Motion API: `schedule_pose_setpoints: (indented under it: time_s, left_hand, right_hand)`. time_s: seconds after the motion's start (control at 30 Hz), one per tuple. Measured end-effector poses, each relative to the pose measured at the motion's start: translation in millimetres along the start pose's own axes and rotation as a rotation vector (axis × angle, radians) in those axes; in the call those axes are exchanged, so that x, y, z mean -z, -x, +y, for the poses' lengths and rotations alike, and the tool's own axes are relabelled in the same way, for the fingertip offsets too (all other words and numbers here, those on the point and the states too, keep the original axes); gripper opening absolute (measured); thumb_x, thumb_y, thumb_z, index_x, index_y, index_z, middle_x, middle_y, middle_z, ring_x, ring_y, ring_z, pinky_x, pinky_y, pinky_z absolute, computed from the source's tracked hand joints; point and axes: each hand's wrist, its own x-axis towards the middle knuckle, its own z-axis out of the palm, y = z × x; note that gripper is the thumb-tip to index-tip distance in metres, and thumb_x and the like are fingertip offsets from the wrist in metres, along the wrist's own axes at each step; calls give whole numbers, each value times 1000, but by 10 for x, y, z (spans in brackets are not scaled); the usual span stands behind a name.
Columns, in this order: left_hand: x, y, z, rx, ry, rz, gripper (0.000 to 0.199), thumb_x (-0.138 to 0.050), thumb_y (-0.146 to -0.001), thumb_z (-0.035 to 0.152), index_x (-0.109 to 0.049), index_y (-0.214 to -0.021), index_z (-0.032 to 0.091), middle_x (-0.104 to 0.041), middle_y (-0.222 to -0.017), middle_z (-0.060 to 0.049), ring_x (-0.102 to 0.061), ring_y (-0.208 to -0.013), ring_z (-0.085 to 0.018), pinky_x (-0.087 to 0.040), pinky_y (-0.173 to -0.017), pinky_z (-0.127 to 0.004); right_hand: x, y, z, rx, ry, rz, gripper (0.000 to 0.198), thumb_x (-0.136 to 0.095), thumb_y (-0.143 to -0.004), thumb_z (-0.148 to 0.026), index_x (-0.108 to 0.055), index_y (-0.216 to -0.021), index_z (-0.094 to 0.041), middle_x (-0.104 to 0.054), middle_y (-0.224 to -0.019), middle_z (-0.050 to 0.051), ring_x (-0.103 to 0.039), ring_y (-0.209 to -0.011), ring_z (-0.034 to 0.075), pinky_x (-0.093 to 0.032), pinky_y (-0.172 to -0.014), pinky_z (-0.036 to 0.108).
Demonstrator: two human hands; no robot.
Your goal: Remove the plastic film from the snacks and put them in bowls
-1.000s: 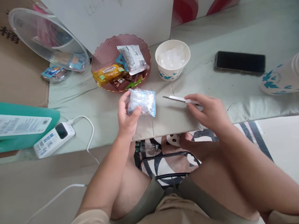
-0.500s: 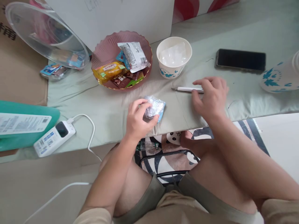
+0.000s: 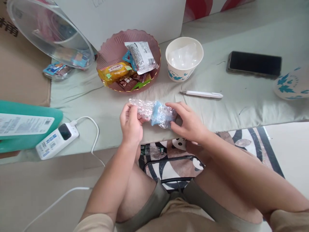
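Observation:
My left hand (image 3: 131, 124) pinches the left end of a crinkled clear plastic wrapper (image 3: 143, 108), its fingers closed. The wrapper is stretched out near the front edge of the cloth-covered table, with a light blue piece (image 3: 156, 113) at its middle. At the wrapper's right end, the thumb and forefinger of my right hand (image 3: 187, 122) hold the bunched part from above and below. Whatever lies inside the wrapper cannot be made out. A white pen-like tool with a metal tip (image 3: 201, 94) lies on the cloth beyond my right hand.
Behind are a pink scalloped bowl (image 3: 106, 51) of packaged snacks and a paper cup (image 3: 178, 74) holding clear plastic. A phone (image 3: 254, 63) and another cup (image 3: 292, 85) lie to the right. On the left are a white power bank (image 3: 57, 141) with a cable and a green bottle (image 3: 29, 111).
My right hand has let go of the white pen-like tool and come left to the wrapper. My left hand has moved slightly left, and the wrapper is now drawn out longer between both hands.

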Motion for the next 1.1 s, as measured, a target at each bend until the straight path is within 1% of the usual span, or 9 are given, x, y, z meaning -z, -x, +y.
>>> schedule_pose_setpoints:
  time_s: [0.23,0.3,0.43,0.7,0.77,0.87,0.93,1.0,1.1]
  left_hand:
    - [-18,-20,95,149,29,61,28,-71,-80,39,-47,-76,24,-52,-62,5,-58,-50,-9,-34,-38,-20]
    - [-7,-22,94,118,5,48,27,-70,-82,37,-48,-74,24,-52,-58,5,-60,-49,-10,-35,-38,-19]
    - [109,-97,38,6,-79,58,23,-68,-87,35,-53,-75,23,-53,-54,5,-56,-47,-9,-37,-40,-19]
    - [422,-165,66,-1,-662,70,11,-64,-86,28,-64,-78,20,-55,-55,5,-50,-49,-11,-39,-52,-25]
    - [451,-152,88,-67,-800,117,12,-65,-84,31,-66,-80,21,-54,-56,4,-50,-53,-12,-42,-58,-28]
    - [444,-155,94,-347,-854,159,18,-64,-84,36,-66,-91,20,-63,-72,-1,-60,-69,-18,-50,-73,-33]
    - [400,-173,75,-546,-854,67,30,-67,-81,37,-66,-105,19,-71,-100,-9,-67,-98,-24,-52,-92,-39]
    - [336,-196,43,-619,-888,-64,43,-71,-79,37,-64,-118,20,-70,-124,-12,-62,-123,-29,-46,-109,-44]
    - [243,-223,2,-547,-948,-183,40,-69,-84,31,-65,-122,21,-76,-109,-8,-67,-115,-27,-46,-109,-44]
  right_hand:
    - [80,-11,57,-44,-43,82,64,-53,-77,-11,-58,-140,-22,-61,-99,7,-59,-84,22,-56,-77,40]
    - [122,-30,109,-22,-61,103,43,-55,-75,-12,-69,-114,-24,-59,-92,6,-62,-89,24,-57,-83,44]
    - [297,-27,216,-2,-59,183,13,-56,-74,-13,-63,-73,-23,-62,-91,5,-67,-109,28,-54,-100,51]
    - [614,127,448,-234,307,242,19,-59,-75,-13,-71,-69,-26,-68,-113,8,-56,-130,40,-41,-109,67]
    - [620,138,425,-265,379,323,25,-54,-77,-10,-71,-70,-26,-69,-111,8,-58,-126,39,-41,-107,67]
    - [587,119,292,-201,384,455,30,-49,-82,-10,-74,-87,-26,-71,-107,9,-65,-112,32,-48,-102,57]
    - [526,83,195,-125,356,406,30,-52,-86,-18,-72,-107,-25,-71,-114,11,-66,-112,31,-50,-100,53]
    - [436,29,143,-75,355,290,39,-57,-88,-26,-65,-126,-24,-69,-128,14,-63,-121,34,-49,-103,53]
    - [303,-63,167,-84,399,169,48,-58,-87,-27,-60,-135,-22,-72,-122,14,-61,-122,36,-44,-103,55]
